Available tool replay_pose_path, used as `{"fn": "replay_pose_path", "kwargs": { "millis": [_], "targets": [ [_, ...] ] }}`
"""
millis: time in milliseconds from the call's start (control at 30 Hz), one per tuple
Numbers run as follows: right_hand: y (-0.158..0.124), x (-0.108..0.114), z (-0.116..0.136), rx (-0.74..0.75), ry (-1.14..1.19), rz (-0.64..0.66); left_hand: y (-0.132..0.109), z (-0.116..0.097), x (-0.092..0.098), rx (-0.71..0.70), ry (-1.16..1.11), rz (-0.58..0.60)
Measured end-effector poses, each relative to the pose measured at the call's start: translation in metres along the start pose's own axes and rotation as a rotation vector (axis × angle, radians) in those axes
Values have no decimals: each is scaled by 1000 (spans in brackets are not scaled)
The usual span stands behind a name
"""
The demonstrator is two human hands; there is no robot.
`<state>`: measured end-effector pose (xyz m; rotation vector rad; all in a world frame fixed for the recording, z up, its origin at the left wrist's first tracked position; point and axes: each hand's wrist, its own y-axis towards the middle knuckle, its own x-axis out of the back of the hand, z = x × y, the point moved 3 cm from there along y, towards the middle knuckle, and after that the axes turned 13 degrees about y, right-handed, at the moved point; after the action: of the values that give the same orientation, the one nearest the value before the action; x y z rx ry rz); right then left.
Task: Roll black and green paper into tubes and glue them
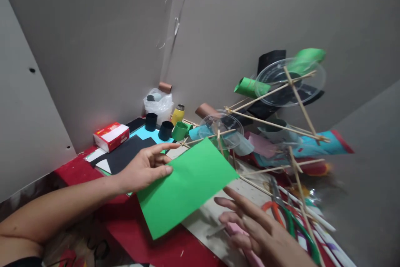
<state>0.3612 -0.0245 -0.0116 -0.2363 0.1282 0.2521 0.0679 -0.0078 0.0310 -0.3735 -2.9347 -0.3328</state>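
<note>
My left hand grips a sheet of green paper along its left edge, thumb on top and fingers behind. The sheet is held tilted above the table. To the right of it, my right hand is slightly blurred, fingers apart and close to the paper's lower right edge. Beneath that hand lies a pink object, mostly hidden, so its kind is unclear. Orange-handled scissors and green-handled scissors rest just right of my right hand.
Wooden-stick frames carrying clear plastic discs and paper tubes stand at the right. Behind the sheet are black paper rolls, a green roll, a yellow bottle and a plastic bag. A red box sits left, beside black paper.
</note>
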Motion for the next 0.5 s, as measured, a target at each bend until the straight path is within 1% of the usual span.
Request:
{"fn": "replay_pose_path", "kwargs": {
  "millis": [33, 100, 167, 233, 300, 333, 400, 500],
  "targets": [
    [3, -6, -3, -10, 123, 10, 2, 3, -8, 6, -47, 14],
    [8, -16, -10, -18, 245, 58, 7, 9, -22, 35, -98, 44],
    [9, -20, -15, -8, 258, 42, 12, 17, -35, 106, -126, 108],
    [9, -19, -18, -23, 220, -14, 15, 26, -44, 218, -165, 187],
    [9, -17, -19, -52, 191, -25, 19, 33, -44, 313, -179, 229],
    [9, -16, -19, -59, 194, -19, 21, 35, -39, 338, -165, 222],
    [10, -13, -18, -49, 227, -26, 25, 36, -18, 344, -95, 133],
    [12, -10, -20, -46, 259, -65, 29, 38, 35, 368, 20, -148]
  ]
}}
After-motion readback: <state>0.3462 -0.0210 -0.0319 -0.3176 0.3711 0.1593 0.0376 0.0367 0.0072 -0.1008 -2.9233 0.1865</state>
